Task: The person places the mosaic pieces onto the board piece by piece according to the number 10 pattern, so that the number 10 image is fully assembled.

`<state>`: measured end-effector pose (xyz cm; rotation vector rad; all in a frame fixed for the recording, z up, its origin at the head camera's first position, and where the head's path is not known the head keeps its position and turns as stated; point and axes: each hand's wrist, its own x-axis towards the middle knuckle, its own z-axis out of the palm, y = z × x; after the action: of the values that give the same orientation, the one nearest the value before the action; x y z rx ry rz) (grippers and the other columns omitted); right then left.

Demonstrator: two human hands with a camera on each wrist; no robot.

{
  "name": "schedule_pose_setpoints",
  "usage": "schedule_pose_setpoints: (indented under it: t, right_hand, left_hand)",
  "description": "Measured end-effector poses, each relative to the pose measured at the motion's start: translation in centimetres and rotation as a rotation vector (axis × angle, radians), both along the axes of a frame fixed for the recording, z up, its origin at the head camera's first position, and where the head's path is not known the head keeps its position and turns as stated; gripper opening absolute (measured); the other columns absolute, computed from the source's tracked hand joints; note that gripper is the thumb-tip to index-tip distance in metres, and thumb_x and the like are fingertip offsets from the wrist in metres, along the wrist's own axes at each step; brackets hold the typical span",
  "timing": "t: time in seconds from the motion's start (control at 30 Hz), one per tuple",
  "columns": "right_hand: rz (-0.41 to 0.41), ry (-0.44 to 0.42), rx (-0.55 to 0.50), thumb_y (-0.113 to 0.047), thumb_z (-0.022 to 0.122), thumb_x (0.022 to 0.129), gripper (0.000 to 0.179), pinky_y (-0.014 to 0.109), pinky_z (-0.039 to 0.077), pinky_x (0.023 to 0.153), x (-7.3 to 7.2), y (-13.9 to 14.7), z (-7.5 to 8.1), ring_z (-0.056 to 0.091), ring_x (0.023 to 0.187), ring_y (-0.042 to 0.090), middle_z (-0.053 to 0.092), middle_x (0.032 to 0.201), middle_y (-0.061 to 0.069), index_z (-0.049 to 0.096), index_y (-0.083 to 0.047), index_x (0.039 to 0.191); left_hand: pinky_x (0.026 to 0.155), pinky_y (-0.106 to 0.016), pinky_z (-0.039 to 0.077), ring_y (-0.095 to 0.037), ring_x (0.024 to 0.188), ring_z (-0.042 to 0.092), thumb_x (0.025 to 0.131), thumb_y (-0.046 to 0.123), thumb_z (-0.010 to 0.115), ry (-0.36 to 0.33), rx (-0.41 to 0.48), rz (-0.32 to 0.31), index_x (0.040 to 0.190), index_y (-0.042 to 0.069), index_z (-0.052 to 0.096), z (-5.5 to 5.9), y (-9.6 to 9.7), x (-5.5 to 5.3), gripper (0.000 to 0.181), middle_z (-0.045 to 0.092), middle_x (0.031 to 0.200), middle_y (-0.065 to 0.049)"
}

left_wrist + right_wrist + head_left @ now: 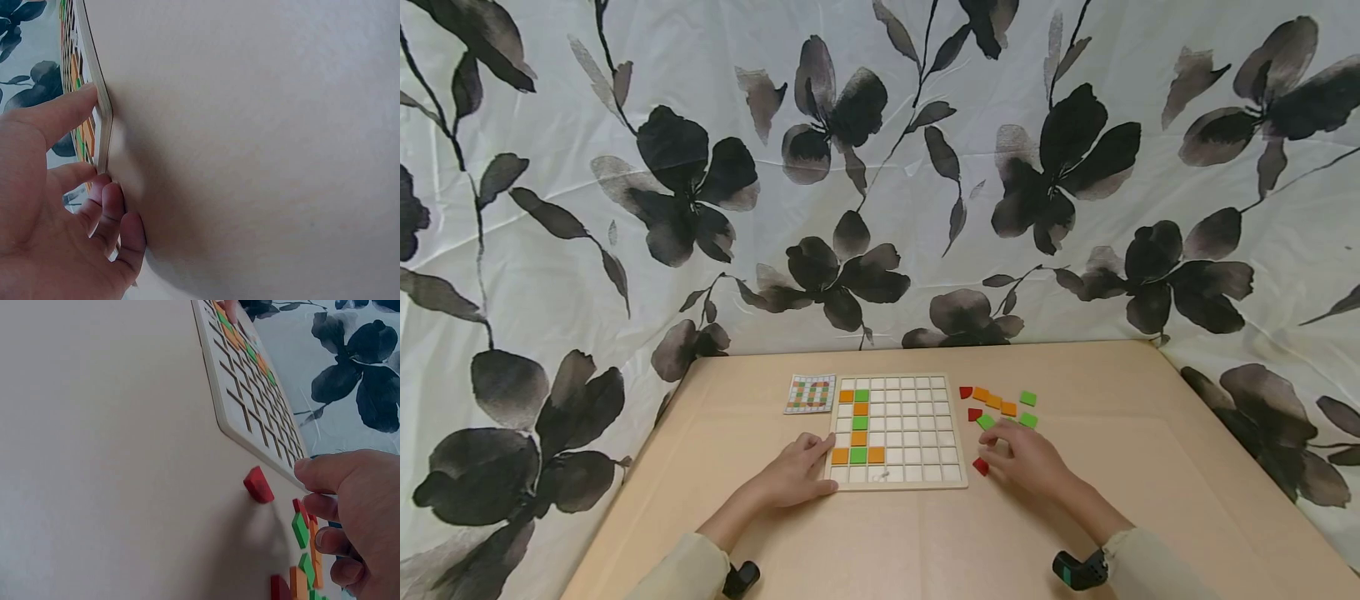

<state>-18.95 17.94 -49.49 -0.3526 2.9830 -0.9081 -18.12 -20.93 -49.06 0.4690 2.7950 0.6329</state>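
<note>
"On the table [1150, 417], in the head view, how is everything laid out?"

"The white gridded board [917, 437] lies flat in the middle, with the picture card [811, 394] just beside its far left corner, probably to keep the pattern in plain sight. Orange and green squares [860, 422] fill some cells on its left side."

"And the loose tiles [994, 402]?"

"Scattered right of the board, red, orange and green, handy for the right hand [1026, 458], I'd judge. It hangs over their near end, with a red tile [981, 467] by its fingertips."

"What about the left hand [793, 471]?"

"It spans the board's near left corner, thumb at the corner and forefinger at the left edge, likely to stop it sliding."

"Does the left wrist view agree?"

"Yes. Thumb and forefinger reach out fairly straight to the rim, and the other fingers bend slightly beside it. They press rather than clench, which suits light steadying."

"And the right wrist view?"

"Thumb and fingers are loosely curved with no tile visible between them, so they look unladen. The red tile lies near the board's corner, apart from them; the hand partly hides the others."
</note>
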Motion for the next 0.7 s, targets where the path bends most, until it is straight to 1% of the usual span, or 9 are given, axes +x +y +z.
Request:
schedule_pose_setpoints:
  t: [0.13, 0.27, 0.3, 0.37, 0.47, 0.57, 0.7]
  right_hand:
    - [0.002, 0.022, 0.014, -0.025, 0.075, 0.083, 0.017, 0.029, 0.049, 0.074, 0.3, 1.3, -0.2, 0.054, 0.085, 0.014, 0.064, 0.102, -0.005, 0.071, -0.021, 0.099]
    - [0.003, 0.051, 0.049, -0.023, 0.076, 0.083, 0.018, 0.033, 0.052, 0.080, 0.5, 2.7, -0.3, 0.058, 0.092, 0.013, 0.064, 0.101, -0.005, 0.071, -0.020, 0.099]
    - [0.004, 0.055, 0.056, -0.023, 0.076, 0.082, 0.018, 0.032, 0.051, 0.079, 0.6, 3.0, -0.4, 0.058, 0.090, 0.012, 0.064, 0.099, -0.005, 0.071, -0.020, 0.099]
    - [0.001, 0.047, 0.060, -0.022, 0.077, 0.082, 0.018, 0.028, 0.050, 0.072, 0.7, 3.6, -0.3, 0.056, 0.085, 0.012, 0.063, 0.097, -0.005, 0.071, -0.018, 0.099]
    - [-0.005, 0.034, 0.063, -0.021, 0.077, 0.082, 0.020, 0.024, 0.043, 0.065, 0.9, 4.4, -0.3, 0.053, 0.080, 0.012, 0.062, 0.095, -0.005, 0.072, -0.017, 0.100]
    - [-0.007, 0.035, 0.066, -0.021, 0.077, 0.081, 0.020, 0.024, 0.041, 0.065, 0.9, 5.0, -0.4, 0.051, 0.080, 0.012, 0.062, 0.095, -0.005, 0.072, -0.017, 0.100]
    - [-0.003, 0.037, 0.070, -0.022, 0.078, 0.081, 0.019, 0.027, 0.044, 0.070, 0.8, 5.7, -0.4, 0.051, 0.081, 0.011, 0.062, 0.096, -0.006, 0.072, -0.018, 0.098]
  left_hand:
    - [0.088, -0.038, 0.039, -0.018, 0.105, 0.041, 0.084, 0.043, 0.071, 0.002, -0.005, -0.002, 0.149, 0.010, 0.038, -0.1, 0.0, 0.0, 0.080, 0.043, 0.123, -0.004]
    - [0.088, -0.038, 0.039, -0.018, 0.105, 0.041, 0.084, 0.043, 0.071, 0.001, -0.004, 0.001, 0.149, 0.010, 0.038, -0.1, 0.0, -0.1, 0.080, 0.043, 0.122, -0.003]
    - [0.088, -0.038, 0.039, -0.018, 0.105, 0.041, 0.084, 0.043, 0.071, 0.001, -0.005, 0.001, 0.149, 0.010, 0.038, -0.1, 0.0, -0.1, 0.080, 0.043, 0.122, -0.003]
    - [0.088, -0.038, 0.040, -0.018, 0.105, 0.041, 0.084, 0.043, 0.071, 0.003, -0.005, 0.001, 0.149, 0.010, 0.038, 0.0, 0.0, -0.1, 0.080, 0.043, 0.122, -0.003]
    - [0.089, -0.039, 0.040, -0.018, 0.105, 0.041, 0.084, 0.043, 0.071, 0.003, -0.005, 0.000, 0.149, 0.010, 0.038, 0.0, 0.0, 0.0, 0.080, 0.043, 0.123, -0.003]
    - [0.091, -0.040, 0.040, -0.018, 0.106, 0.042, 0.084, 0.044, 0.071, 0.004, -0.006, 0.001, 0.149, 0.010, 0.038, -0.1, 0.0, 0.0, 0.080, 0.044, 0.125, -0.005]
    - [0.093, -0.041, 0.041, -0.019, 0.108, 0.043, 0.084, 0.044, 0.071, 0.005, -0.009, 0.001, 0.149, 0.010, 0.038, -0.1, 0.1, 0.0, 0.080, 0.044, 0.126, -0.006]
